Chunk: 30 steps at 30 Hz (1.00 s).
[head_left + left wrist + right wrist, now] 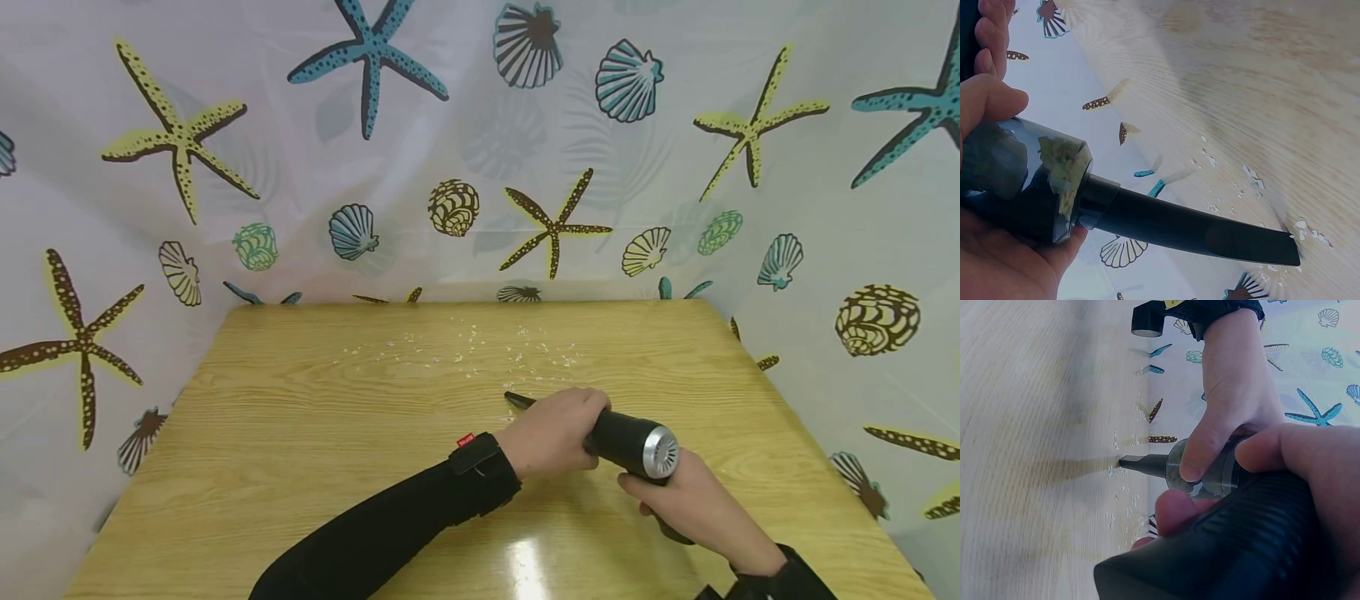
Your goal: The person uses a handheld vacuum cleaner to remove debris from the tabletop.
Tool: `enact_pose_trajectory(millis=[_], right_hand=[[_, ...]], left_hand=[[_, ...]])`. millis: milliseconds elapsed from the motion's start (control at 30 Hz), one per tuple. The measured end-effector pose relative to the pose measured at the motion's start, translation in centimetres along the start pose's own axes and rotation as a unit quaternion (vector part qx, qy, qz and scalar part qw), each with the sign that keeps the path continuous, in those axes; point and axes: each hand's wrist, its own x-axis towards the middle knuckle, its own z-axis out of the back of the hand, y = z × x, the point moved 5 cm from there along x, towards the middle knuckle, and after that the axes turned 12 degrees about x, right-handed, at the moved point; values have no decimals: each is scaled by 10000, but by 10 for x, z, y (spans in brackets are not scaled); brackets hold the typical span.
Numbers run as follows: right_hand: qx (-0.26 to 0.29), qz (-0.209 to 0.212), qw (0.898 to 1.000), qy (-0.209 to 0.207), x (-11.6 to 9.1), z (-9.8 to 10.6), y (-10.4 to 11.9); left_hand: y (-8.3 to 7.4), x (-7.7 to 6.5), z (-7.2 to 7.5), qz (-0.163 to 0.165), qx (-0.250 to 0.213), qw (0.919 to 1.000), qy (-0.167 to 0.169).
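A black handheld vacuum cleaner [626, 439] with a silver rear cap is held above the wooden table by both hands. My left hand [557, 432] grips its front section around the clear dust cup [1063, 165], where pale bits show inside. The right hand [701, 504] is wrapped around the handle [1210, 562]. From the dust cup extends a flat black nozzle [1210, 234], whose tip is at the tabletop among small white scraps [1254, 178]. In the head view, the left hand hides most of the front section.
More pale scraps [458, 358] lie scattered over the far middle of the wooden table [300, 442]. A white cloth [420, 133] printed with starfish and shells hangs behind the table and along its sides. A glare spot lies near the front edge.
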Motion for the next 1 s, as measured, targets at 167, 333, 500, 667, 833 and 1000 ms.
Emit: enact_pose_trajectory(millis=[167,333,500,667,833,1000], right_hand=[[-47,-49,10000,-28,-3,1,0],[-73,-49,10000,-35,-3,2,2],[-109,-104,9999,-61,-3,2,3],[-46,-65,10000,-56,-1,0,3],[-21,-135,9999,-48,-1,0,1],[-90,-180,9998,-42,-4,2,2]], left_hand=[[-3,1,0,-44,-6,10000,0],[-2,1,0,-21,-50,10000,24],[-1,2,0,-20,-82,9999,71],[2,3,-1,-50,-77,10000,34],[1,2,0,-40,-74,10000,-20],[-4,1,2,-32,-12,10000,-13]])
